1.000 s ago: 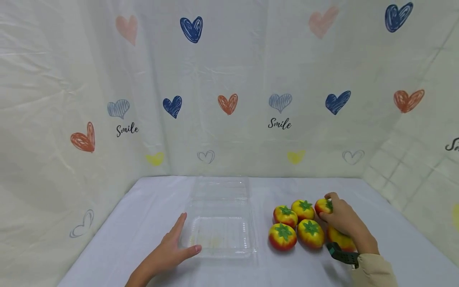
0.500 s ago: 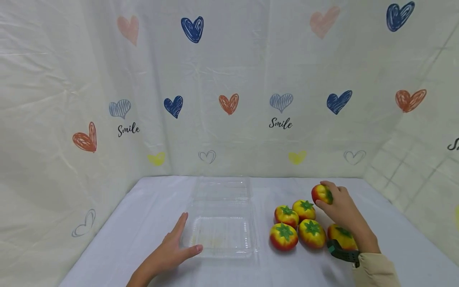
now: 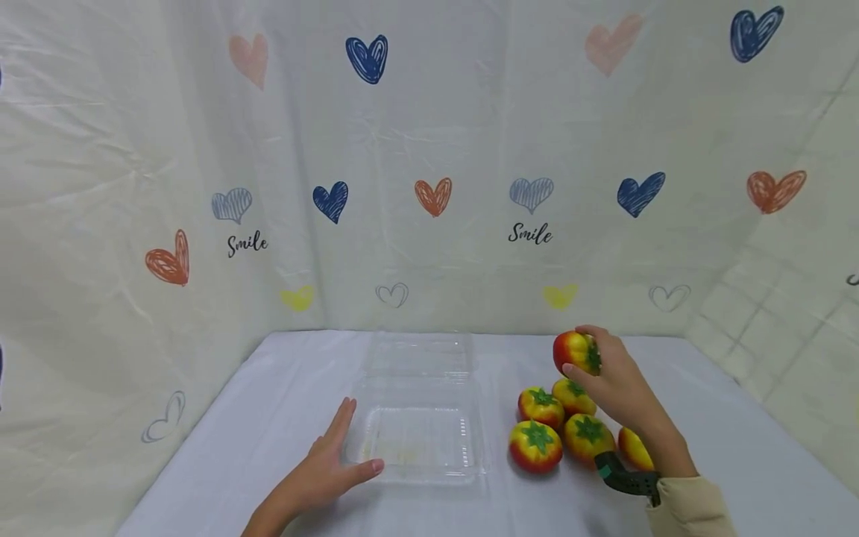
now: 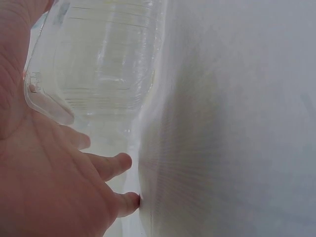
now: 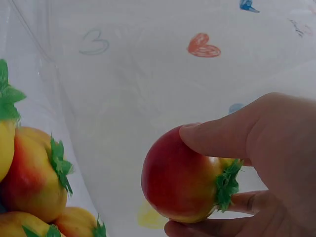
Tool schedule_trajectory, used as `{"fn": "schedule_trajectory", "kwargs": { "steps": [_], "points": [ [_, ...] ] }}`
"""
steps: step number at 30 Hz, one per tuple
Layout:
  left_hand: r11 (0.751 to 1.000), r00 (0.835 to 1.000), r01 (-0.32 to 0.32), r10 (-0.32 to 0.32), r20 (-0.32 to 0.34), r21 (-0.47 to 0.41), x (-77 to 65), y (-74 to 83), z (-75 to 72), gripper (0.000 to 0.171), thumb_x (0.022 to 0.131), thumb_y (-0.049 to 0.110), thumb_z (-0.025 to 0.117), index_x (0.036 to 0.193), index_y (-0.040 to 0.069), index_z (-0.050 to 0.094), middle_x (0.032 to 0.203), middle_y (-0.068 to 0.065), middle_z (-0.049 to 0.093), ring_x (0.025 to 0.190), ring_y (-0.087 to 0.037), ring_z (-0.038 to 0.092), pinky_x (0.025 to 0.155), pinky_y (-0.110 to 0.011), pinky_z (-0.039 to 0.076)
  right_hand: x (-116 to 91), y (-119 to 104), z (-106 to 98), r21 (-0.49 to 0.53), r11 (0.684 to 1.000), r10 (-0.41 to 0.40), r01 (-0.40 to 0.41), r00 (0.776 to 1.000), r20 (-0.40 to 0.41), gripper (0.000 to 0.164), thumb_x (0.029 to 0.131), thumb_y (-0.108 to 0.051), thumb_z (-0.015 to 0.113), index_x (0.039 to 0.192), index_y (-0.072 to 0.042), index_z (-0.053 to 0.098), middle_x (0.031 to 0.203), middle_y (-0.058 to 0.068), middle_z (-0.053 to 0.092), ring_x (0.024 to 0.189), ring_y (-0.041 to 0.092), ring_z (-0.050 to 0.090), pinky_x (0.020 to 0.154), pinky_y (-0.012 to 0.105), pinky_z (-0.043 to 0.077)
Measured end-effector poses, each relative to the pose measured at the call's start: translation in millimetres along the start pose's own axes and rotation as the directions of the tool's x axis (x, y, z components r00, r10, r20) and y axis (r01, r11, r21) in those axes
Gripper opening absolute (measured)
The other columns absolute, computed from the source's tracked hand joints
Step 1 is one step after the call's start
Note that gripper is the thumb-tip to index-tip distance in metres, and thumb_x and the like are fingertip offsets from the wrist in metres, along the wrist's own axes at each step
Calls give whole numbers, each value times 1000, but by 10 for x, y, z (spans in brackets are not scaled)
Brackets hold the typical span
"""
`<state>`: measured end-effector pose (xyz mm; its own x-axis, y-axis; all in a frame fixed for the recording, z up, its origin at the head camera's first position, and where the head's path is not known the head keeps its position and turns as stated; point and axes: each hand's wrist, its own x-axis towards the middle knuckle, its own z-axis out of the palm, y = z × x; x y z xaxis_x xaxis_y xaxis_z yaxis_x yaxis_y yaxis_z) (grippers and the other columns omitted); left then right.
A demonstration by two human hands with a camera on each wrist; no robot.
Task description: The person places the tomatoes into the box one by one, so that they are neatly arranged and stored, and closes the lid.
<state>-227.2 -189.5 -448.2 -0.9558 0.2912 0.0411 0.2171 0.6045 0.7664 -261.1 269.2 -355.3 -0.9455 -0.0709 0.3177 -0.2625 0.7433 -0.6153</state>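
Note:
My right hand (image 3: 625,384) holds a red-and-yellow persimmon (image 3: 573,352) with a green leafy cap, raised above the back of the persimmon group. In the right wrist view the thumb lies along the top of the fruit (image 5: 177,177) and fingers curl underneath, the cap facing the palm. My left hand (image 3: 321,471) is spread at the near left corner of a clear plastic clamshell box (image 3: 353,440), thumb by its front edge. The left wrist view shows that box (image 4: 106,54) beside the palm, with straight fingers reaching down by the cloth.
Several more persimmons (image 3: 535,446) stand grouped right of the box, one partly behind my right wrist. The box's lid (image 3: 419,354) lies folded back on the white cloth-covered table (image 3: 255,410). A backdrop (image 3: 470,283) with printed hearts rises behind the table.
My right hand has lifted the persimmon off the table and carried it up and to the left, over the back of the group. My left hand keeps its place by the box.

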Motion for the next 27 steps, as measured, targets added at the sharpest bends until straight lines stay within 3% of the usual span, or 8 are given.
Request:
{"fn": "schedule_trajectory", "kwargs": {
  "steps": [6,16,27],
  "points": [
    [1000,1000,-10,10,-13,6,-2,2,-12,114,95,47,78,171,3,8,178,-19,-4,159,-52,6,115,-85,8,19,-146,140,54,997,-47,47,999,3,75,101,-16,75,158,5,32,152,33,42,133,53,47,103,69,50],
    [1000,1000,-14,14,-21,12,-10,-29,-1,114,93,48,79,172,3,10,179,-17,-3,157,-56,9,113,-87,13,19,-370,351,81,992,-101,101,995,0,70,98,-14,79,154,3,40,146,27,53,128,45,56,101,62,56],
    [1000,1000,-14,14,-5,-5,-4,17,17,113,95,48,79,172,4,8,179,-15,-4,159,-53,8,113,-87,10,111,-740,724,125,982,-154,145,986,69,67,96,-14,81,152,-1,46,142,21,60,124,38,61,99,53,59]
  ]
}}
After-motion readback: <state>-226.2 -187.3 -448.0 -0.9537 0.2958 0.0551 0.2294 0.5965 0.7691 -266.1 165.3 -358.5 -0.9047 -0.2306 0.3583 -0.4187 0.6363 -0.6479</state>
